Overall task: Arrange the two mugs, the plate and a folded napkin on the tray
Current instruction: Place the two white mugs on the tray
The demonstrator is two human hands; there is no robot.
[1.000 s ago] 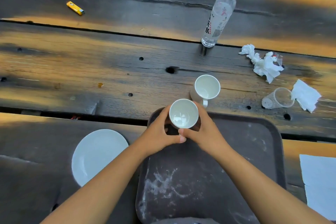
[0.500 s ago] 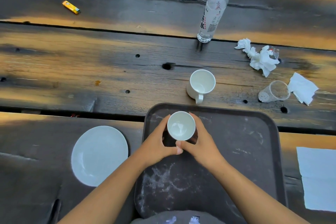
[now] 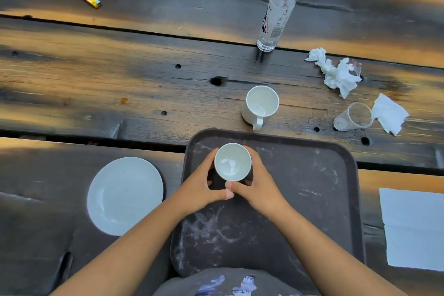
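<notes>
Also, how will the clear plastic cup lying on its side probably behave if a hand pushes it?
The plastic cup lies on its side on the table, so it would likely roll, probably in a curve since it tapers. It looks thin and empty, so probably very light, easy to skid or dent. The napkin beside its mouth might stop it.

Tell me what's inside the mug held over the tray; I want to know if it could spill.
The held mug between the left hand and right hand shows only a glossy white interior with reflections, apparently empty. Its underside, and any contact with the tray, are hidden.
</notes>
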